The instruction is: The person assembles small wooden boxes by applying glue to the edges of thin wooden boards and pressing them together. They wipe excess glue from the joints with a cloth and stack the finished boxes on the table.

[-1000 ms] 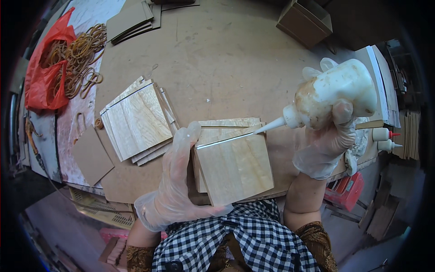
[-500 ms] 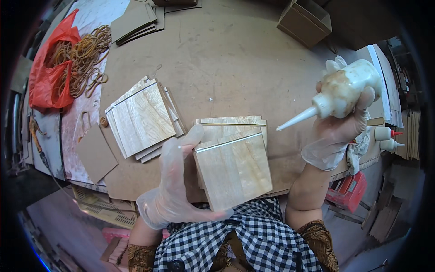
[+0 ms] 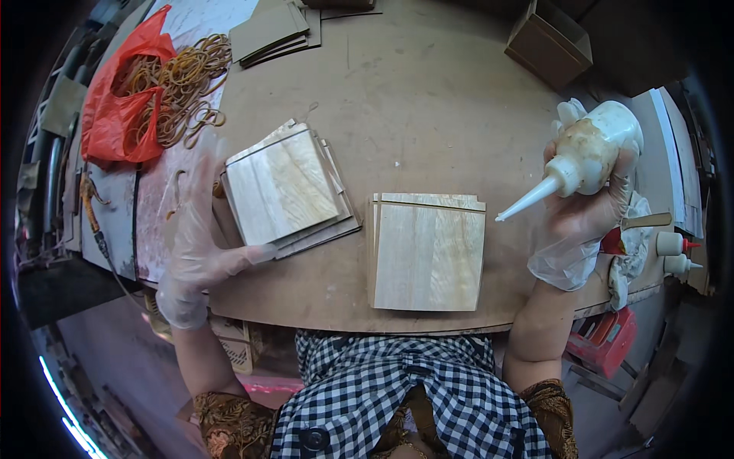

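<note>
My right hand [image 3: 585,222], in a clear glove, is wrapped round a stained white squeeze bottle [image 3: 600,145] with a long nozzle. The bottle is tilted, its tip pointing down and left above the table. On the left, my gloved left hand [image 3: 200,252] is spread, fingers stretched away from me and slightly blurred. Its thumb is at the near edge of a fanned stack of light wooden panels [image 3: 287,187]; whether it touches them I cannot tell. A second stack of square wooden panels [image 3: 428,256], each with a groove near the far edge, lies squarely before me.
A red plastic bag [image 3: 115,126] with rubber bands [image 3: 195,76] lies far left. Brown boards [image 3: 267,34] are at the back, an open box [image 3: 549,47] at back right. Small bottles [image 3: 669,245] and a cloth [image 3: 629,264] sit at the right edge. A red stool [image 3: 604,343] stands below.
My left hand has let go of the tilted panel, which now lies square on the near stack, and moved left to the other stack. My right hand still holds the bottle.
</note>
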`<state>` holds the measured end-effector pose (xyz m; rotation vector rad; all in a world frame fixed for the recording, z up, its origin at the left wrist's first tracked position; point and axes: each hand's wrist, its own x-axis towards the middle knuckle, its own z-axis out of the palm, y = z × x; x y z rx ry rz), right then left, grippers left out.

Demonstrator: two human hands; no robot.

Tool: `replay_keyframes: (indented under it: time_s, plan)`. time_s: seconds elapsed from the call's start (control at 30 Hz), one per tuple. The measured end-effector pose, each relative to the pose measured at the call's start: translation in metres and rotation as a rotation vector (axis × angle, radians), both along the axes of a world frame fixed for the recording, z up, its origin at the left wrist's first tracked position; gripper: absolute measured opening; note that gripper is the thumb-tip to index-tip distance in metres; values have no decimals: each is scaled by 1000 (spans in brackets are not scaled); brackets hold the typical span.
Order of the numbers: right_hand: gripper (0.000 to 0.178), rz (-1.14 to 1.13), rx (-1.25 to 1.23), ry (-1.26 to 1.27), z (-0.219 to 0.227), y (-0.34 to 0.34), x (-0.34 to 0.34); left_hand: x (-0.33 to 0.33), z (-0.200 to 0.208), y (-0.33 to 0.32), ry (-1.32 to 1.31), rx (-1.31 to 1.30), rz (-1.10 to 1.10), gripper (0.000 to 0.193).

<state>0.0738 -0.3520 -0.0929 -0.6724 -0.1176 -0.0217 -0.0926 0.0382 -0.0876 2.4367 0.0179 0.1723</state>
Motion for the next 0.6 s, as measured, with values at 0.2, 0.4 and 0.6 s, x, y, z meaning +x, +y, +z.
replay_keyframes:
  time_s: [0.2, 0.4, 0.6]
  plan:
    - [67, 39, 54, 29, 0, 3, 0, -18, 25, -36, -65, -206, 42, 129]
    - [79, 53, -150, -31, 0, 32, -13, 15, 20, -112, 2, 42, -391, 133]
    - [85, 111, -375, -130, 7, 55, -38, 18, -1, -118, 50, -62, -407, 132]
